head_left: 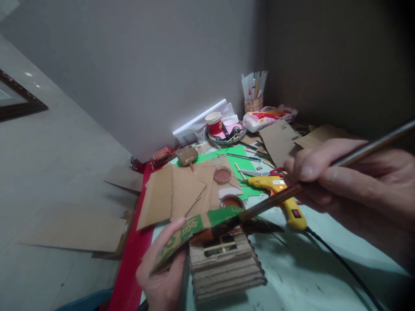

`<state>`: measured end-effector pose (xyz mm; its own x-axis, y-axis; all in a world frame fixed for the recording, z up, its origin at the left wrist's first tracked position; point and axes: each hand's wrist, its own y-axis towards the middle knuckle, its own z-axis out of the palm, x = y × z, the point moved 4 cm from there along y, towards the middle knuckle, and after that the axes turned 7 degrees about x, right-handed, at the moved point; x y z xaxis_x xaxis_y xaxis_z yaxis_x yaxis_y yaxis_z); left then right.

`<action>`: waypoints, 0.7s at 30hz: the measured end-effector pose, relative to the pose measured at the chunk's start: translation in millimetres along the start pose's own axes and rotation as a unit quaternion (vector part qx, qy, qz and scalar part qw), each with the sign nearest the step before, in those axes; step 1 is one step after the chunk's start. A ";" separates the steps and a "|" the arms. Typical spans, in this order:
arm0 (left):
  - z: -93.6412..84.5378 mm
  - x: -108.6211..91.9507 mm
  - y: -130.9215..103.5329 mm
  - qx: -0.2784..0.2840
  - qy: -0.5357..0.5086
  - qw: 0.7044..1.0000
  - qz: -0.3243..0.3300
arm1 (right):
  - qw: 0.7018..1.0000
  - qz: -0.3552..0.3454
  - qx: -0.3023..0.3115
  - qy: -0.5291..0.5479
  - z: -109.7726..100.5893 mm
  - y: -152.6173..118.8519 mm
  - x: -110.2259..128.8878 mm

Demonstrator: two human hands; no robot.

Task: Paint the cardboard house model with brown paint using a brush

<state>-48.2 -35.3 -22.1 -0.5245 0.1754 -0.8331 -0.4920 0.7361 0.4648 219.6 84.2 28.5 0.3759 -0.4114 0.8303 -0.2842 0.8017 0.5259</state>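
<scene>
My left hand is closed on a small cardboard model house, gripping it by its sloping roof, which has green print. The front wall is ribbed corrugated card with a window opening that has a crossbar. A long dark paintbrush lies pinched in the fingers of my right hand. Its bristles rest at the roof's lower edge, where the card looks reddish brown. Just behind the roof stands a partly hidden round dish of brown paint. Farther back is a second dish of similar paint.
A yellow glue gun with a black cord lies right of the house. Cardboard sheets cover the left side over green paper. A red paper cup, a tray and a stick holder stand by the wall.
</scene>
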 end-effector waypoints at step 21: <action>2.6 -5.1 1.5 0.010 0.000 1.000 0.007 | 0.998 -0.018 0.028 -0.046 -1.8 -3.0 2.1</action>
<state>-44.5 -33.3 -18.0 -0.5318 0.1864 -0.8261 -0.4697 0.7468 0.4708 222.8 81.7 28.3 0.3046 -0.4807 0.8223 -0.3223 0.7604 0.5639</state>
